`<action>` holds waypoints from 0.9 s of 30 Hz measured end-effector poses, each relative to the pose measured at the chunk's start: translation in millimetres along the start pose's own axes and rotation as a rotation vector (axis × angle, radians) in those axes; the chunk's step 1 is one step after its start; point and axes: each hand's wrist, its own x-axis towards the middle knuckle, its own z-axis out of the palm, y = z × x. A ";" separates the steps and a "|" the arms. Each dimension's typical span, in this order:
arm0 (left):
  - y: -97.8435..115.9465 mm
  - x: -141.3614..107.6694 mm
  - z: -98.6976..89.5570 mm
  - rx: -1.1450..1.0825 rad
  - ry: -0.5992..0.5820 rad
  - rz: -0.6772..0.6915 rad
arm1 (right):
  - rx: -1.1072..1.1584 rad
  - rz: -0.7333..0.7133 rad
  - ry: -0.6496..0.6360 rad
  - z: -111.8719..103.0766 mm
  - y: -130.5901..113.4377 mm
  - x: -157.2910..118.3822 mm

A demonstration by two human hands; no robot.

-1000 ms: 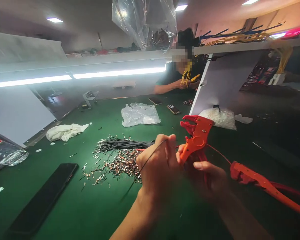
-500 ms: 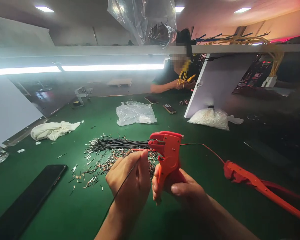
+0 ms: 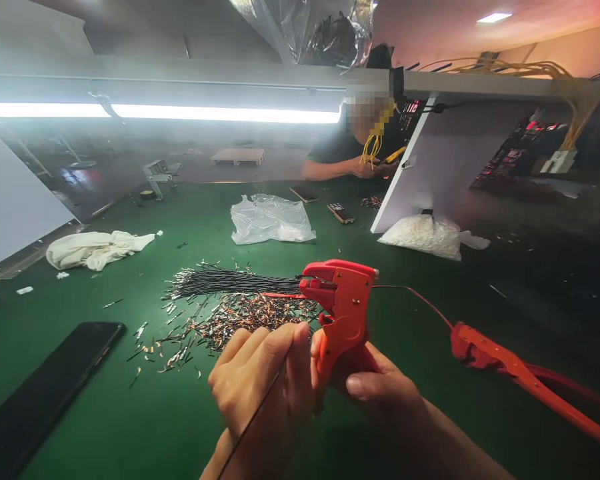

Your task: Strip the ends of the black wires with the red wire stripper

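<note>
My right hand (image 3: 380,383) grips the handles of a red wire stripper (image 3: 347,310), held upright with its jaws facing left. Pinched between thumb and fingers of my left hand (image 3: 265,373) is a thin black wire (image 3: 255,413), trailing down along the forearm. The left fingertips are just below the stripper's jaws, near its handle; the wire's front end is hidden. Behind the tool lies a bundle of black wires (image 3: 235,281) with bare ends to the left. A heap of copper-tipped wire scraps (image 3: 250,317) covers the green table beyond my left hand.
A second red wire stripper (image 3: 510,367) lies at right, a dark phone (image 3: 55,387) at left. Farther back are a white cloth (image 3: 97,250), a clear plastic bag (image 3: 273,220) and a bag of white pieces (image 3: 423,237). Across the table a person (image 3: 350,160) handles yellow wires.
My left hand has dropped slightly away from the stripper's jaws, with the wire still pinched. The stripper stays in my right hand. The camera view has shifted a little.
</note>
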 end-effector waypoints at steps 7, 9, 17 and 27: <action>3.2 -4.1 0.7 -0.032 -0.029 -0.023 | -0.027 0.008 -0.001 2.5 -2.0 -0.4; 4.2 -4.0 0.8 -0.032 -0.033 -0.028 | -0.044 0.004 0.018 3.6 -1.4 -0.5; 4.7 -0.6 -1.4 -0.012 -0.047 0.047 | -0.034 -0.025 0.089 0.7 8.9 -1.2; 0.7 -4.4 0.1 0.009 -0.053 0.063 | -0.118 -0.028 0.128 2.1 8.9 -1.1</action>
